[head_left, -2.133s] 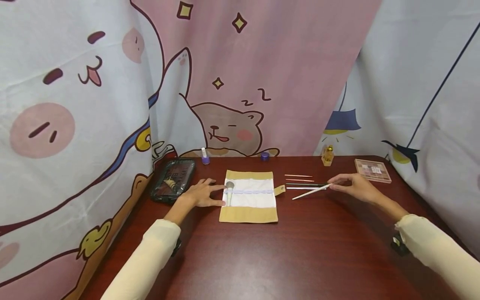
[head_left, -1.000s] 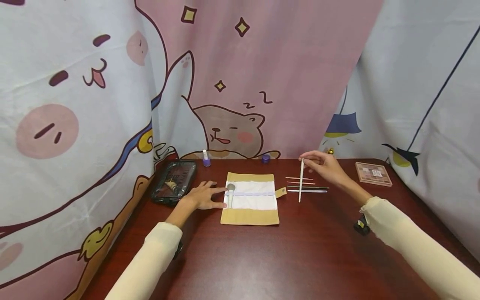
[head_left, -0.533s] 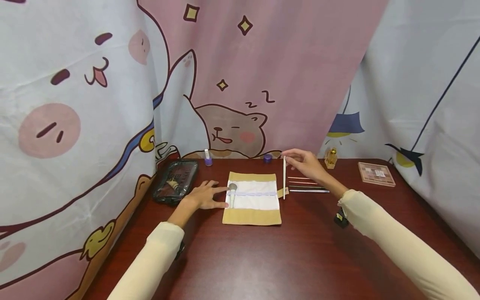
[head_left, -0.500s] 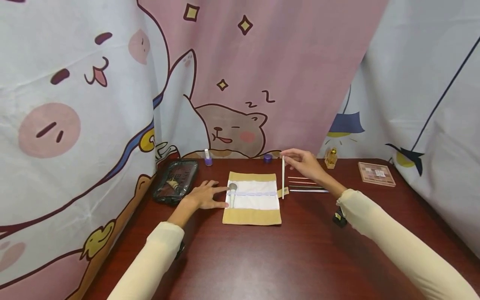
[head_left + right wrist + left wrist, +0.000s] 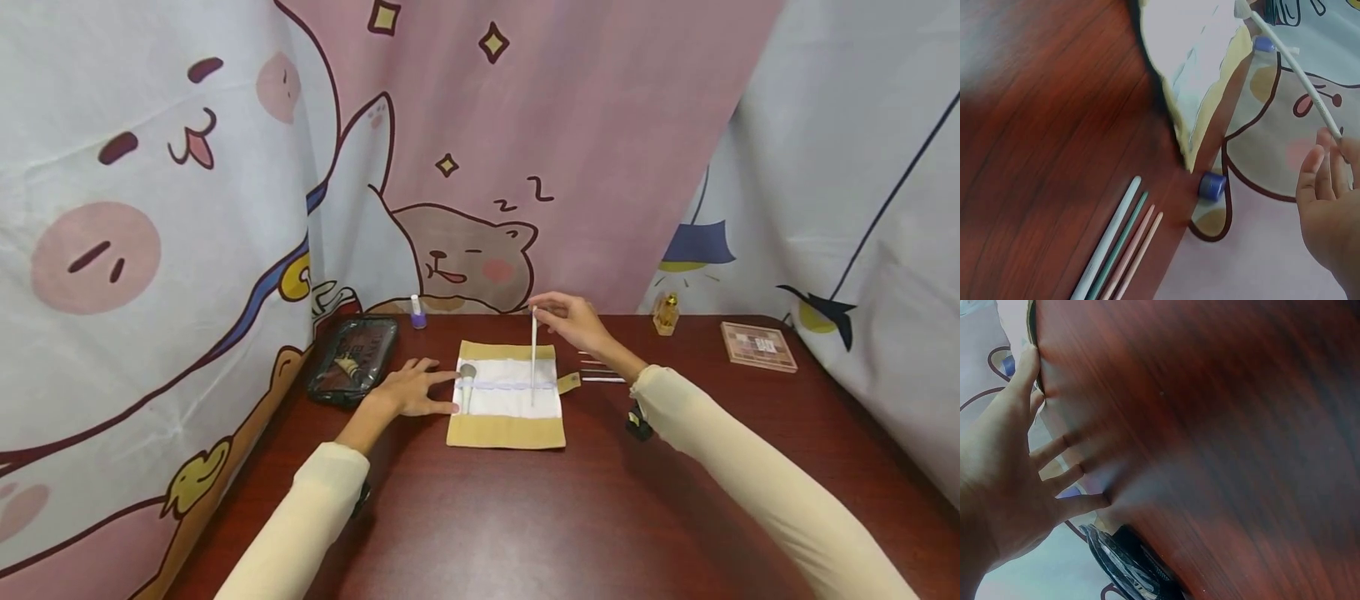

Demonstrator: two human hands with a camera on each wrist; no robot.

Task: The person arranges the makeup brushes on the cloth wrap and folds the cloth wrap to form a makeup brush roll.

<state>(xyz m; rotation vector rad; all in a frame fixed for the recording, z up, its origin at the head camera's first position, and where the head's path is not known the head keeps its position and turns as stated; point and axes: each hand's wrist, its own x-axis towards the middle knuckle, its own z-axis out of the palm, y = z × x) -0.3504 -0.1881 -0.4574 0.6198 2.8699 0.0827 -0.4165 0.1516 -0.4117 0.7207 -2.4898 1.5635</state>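
Observation:
A tan and white cloth brush roll (image 5: 506,432) lies unfolded on the table, with a grey-headed brush (image 5: 467,385) along its left side. My left hand (image 5: 408,390) is spread flat, thumb and index finger at the roll's left edge; the left wrist view shows the same hand (image 5: 1013,456) with fingers apart. My right hand (image 5: 573,323) pinches the top of a slim white stick (image 5: 534,354) held upright over the right part of the roll. In the right wrist view, the hand (image 5: 1332,194) grips the end of this stick (image 5: 1300,72). Whether its lower tip touches the cloth, I cannot tell.
Several thin sticks (image 5: 602,379) lie right of the roll. A black clear-topped pouch (image 5: 352,360) is at the left, a purple bottle (image 5: 417,315) at the back. Farther right stand a gold bottle (image 5: 665,315) and a palette (image 5: 758,346). A purple jar (image 5: 1212,186) shows in the right wrist view.
My right hand has carried the white stick leftward from beside the roll's flap to above the white cloth, and the stick has gone from slanted to upright. The left hand has stayed at the roll's edge.

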